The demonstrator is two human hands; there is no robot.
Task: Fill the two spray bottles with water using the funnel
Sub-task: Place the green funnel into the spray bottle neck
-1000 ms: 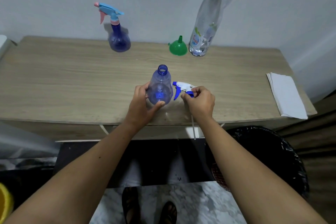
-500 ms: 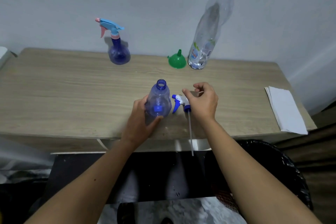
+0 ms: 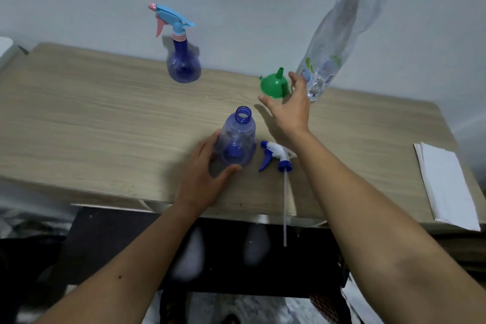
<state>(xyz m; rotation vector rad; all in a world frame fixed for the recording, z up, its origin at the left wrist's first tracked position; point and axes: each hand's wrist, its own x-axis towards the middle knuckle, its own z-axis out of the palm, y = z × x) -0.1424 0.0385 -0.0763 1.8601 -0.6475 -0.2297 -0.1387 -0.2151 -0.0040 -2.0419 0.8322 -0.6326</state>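
Matt wood-grain table; glossy translucent blue plastic spray bottle; smooth green plastic funnel; clear glossy water bottle; white sheets, probably paper

The scene is being lit dimly and evenly, with a cool bluish cast. Soft shadows are being thrown on the pale wood-grain tabletop. The tall clear plastic water bottle is being bent by wide-angle distortion. The reaching right hand is being slightly blurred.

left hand gripping open spray bottle, right hand at funnel
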